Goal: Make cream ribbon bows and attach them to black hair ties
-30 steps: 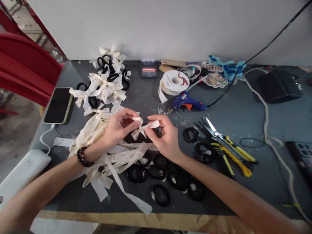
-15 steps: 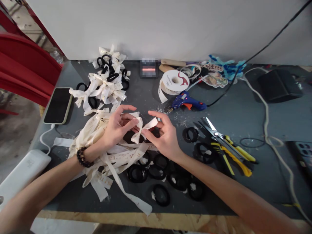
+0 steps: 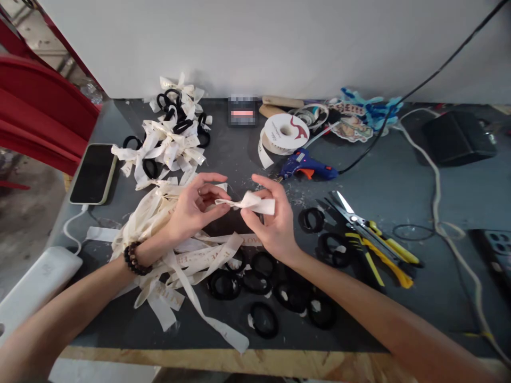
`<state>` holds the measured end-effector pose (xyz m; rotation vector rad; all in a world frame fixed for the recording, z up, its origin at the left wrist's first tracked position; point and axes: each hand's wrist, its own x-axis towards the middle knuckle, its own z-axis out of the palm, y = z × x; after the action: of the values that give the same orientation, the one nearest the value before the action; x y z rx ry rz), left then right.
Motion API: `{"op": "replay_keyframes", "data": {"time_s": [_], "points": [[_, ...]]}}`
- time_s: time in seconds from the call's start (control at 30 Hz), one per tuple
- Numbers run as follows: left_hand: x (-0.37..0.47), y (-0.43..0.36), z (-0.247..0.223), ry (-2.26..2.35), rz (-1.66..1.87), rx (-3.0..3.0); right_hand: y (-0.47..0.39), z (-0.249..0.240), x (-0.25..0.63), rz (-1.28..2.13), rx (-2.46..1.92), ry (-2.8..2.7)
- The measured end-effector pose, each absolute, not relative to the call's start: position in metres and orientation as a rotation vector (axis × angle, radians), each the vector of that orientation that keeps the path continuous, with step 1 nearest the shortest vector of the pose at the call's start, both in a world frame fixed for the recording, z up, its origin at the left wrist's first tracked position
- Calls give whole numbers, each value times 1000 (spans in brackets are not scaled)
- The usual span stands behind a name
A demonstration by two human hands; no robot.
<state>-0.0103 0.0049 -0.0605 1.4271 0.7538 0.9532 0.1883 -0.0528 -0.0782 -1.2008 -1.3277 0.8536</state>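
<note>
A white ribbon bow (image 3: 255,202) is held between my two hands above the table. My left hand (image 3: 195,205) pinches its left end between thumb and fingers. On the right, my right hand (image 3: 275,223) grips the knot and tail with thumb and fingers. Cream ribbon strips (image 3: 147,218) with gold lettering lie heaped under my left hand and forearm. Below my right hand are several black hair ties (image 3: 255,279), some with white bits on them. Finished-looking bows on black hair ties (image 3: 171,143) form a pile at the back left.
A ribbon spool (image 3: 285,131) and a blue glue gun (image 3: 307,165) with a black cord lie behind my hands. Scissors (image 3: 353,218) and a yellow-handled cutter (image 3: 365,255) are to the right. A phone (image 3: 92,174) and a white power bank (image 3: 43,282) sit left.
The bow has turned in my fingers from facing up with its loops spread to lying edge-on and sideways. Both hands stay in nearly the same place.
</note>
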Motion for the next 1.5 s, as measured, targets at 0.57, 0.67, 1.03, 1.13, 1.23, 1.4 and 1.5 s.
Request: {"op": "replay_keyframes", "data": {"time_s": [0.57, 0.67, 1.03, 1.13, 1.23, 1.4, 1.5], "points": [[-11, 0, -57, 700, 1003, 1573, -55, -68, 188, 682, -1359, -1509], [-11, 0, -58, 702, 1017, 1566, -54, -66, 188, 694, -1369, -1555], [-11, -1, -58, 783, 977, 1486, -53, -67, 189, 808, -1325, -1537], [-10, -1, -56, 814, 905, 1455, -55, -67, 189, 852, -1377, -1462], [-9, -2, -52, 872, 860, 1458, -56, -66, 188, 857, -1406, -1434], [-8, -2, -49, 916, 916, 1454, -54, -67, 188, 823, -1390, -1444], [-8, -2, -48, 911, 922, 1451, -53, -68, 188, 831, -1385, -1447]]}}
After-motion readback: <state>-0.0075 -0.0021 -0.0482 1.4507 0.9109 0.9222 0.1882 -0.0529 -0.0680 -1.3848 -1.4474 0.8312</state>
